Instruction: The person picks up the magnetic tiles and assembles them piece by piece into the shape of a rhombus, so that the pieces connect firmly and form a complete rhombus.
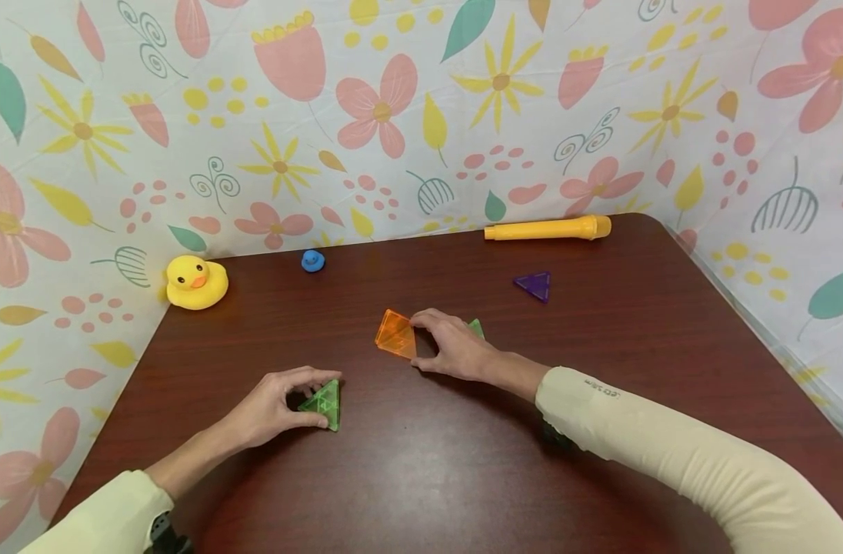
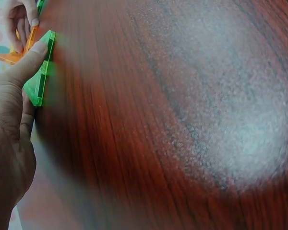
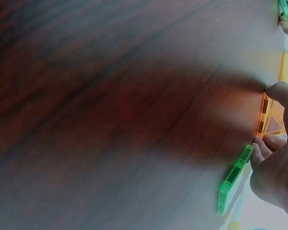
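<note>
My left hand [image 1: 276, 404] pinches a translucent green triangular magnetic tile [image 1: 328, 402] between thumb and fingers, near the table's middle left. In the left wrist view the thumb lies across that green tile [image 2: 37, 86]. My right hand [image 1: 456, 346] grips translucent orange magnetic tiles [image 1: 395, 334] by their right side, thumb at the near corner and fingertips at the far one. The orange pieces stand at an angle to each other. A second green tile [image 1: 476, 328] sits just behind the right hand, mostly hidden in the head view; its long edge shows in the right wrist view [image 3: 235, 179].
A purple triangular tile [image 1: 535, 285] lies at the back right of the brown table [image 1: 408, 477]. Behind it is a yellow toy microphone [image 1: 546, 229]. A small blue duck [image 1: 313, 261] and a larger yellow duck [image 1: 196, 282] stand along the back left, by the flowered cloth [image 1: 408, 177].
</note>
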{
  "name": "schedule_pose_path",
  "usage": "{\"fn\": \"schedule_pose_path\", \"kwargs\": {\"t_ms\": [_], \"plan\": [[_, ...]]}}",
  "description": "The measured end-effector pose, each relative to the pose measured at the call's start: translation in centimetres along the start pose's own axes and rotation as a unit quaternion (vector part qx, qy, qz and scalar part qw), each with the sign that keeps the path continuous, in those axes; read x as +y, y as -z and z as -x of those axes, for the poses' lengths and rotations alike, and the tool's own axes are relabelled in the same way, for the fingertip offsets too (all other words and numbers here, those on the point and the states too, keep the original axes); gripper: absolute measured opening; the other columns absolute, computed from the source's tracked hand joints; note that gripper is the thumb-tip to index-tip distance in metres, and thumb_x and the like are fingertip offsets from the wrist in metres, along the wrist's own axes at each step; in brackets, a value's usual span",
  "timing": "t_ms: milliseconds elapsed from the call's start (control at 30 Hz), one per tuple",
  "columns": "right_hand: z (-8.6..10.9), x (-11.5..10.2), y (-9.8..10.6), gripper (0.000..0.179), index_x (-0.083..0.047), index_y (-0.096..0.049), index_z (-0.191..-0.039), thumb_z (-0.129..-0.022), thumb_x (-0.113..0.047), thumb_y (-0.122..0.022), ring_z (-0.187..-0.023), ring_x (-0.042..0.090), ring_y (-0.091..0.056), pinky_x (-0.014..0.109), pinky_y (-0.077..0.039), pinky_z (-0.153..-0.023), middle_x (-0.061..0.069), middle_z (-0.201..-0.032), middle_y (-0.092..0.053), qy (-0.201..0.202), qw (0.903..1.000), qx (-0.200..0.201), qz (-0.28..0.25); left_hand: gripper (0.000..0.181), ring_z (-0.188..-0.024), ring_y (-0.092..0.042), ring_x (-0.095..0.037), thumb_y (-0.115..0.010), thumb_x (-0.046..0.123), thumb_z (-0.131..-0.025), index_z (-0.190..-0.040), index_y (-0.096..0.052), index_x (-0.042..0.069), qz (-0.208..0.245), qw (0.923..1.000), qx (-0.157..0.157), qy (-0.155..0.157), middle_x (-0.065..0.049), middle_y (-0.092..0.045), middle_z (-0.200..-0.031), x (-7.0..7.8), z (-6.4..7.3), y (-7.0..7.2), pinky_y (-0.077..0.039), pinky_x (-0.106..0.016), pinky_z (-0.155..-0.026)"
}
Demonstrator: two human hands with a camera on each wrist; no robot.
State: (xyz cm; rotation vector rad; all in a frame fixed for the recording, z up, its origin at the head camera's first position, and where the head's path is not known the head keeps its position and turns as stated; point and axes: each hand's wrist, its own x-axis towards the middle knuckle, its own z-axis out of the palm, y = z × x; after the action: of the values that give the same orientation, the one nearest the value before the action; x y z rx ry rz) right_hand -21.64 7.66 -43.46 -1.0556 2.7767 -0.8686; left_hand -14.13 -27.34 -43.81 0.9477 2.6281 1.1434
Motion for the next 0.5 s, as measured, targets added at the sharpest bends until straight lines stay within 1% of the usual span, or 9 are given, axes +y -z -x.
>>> {"fn": "schedule_pose_path", "kwargs": {"t_ms": [200, 367, 500], "plan": [[0.02, -0.04, 0.05, 0.064, 0.003, -0.059, -0.143, -0.091, -0.022, -0.088, -0.133, 0.03, -0.06, 0.044, -0.05, -0.111, 0.016, -0.145, -0.059, -0.001, 1.0, -0.002, -0.001, 0.061, -0.096, -0.069, -0.012, -0.093, 0.021, -0.083, -0.139, -0.071, 0.013, 0.017, 0.9998, 0.006, 0.007, 0.011, -0.074, -0.111, -0.04, -0.02, 0.28, -0.059, -0.029, -0.08], [0.04, -0.15, 0.14, 0.065, 0.004, -0.058, -0.143, -0.091, -0.022, -0.087, -0.133, 0.031, -0.06, 0.045, -0.049, -0.112, 0.017, -0.146, -0.058, 0.0, 1.0, -0.003, -0.001, 0.053, -0.091, -0.071, -0.015, -0.092, 0.015, -0.084, -0.134, -0.074, 0.009, 0.039, 0.9992, 0.012, -0.002, 0.007, -0.077, -0.104, 0.05, -0.12, 0.6, -0.06, -0.03, -0.076], [0.04, -0.16, 0.15, 0.064, 0.004, -0.058, -0.143, -0.091, -0.022, -0.087, -0.133, 0.031, -0.06, 0.045, -0.049, -0.112, 0.017, -0.146, -0.058, 0.0, 1.0, -0.003, -0.003, 0.049, -0.09, -0.072, -0.016, -0.09, 0.012, -0.086, -0.132, -0.075, 0.008, 0.055, 0.9985, 0.01, -0.002, 0.005, -0.077, -0.102, 0.19, -0.24, 0.78, -0.061, -0.029, -0.075]]}}
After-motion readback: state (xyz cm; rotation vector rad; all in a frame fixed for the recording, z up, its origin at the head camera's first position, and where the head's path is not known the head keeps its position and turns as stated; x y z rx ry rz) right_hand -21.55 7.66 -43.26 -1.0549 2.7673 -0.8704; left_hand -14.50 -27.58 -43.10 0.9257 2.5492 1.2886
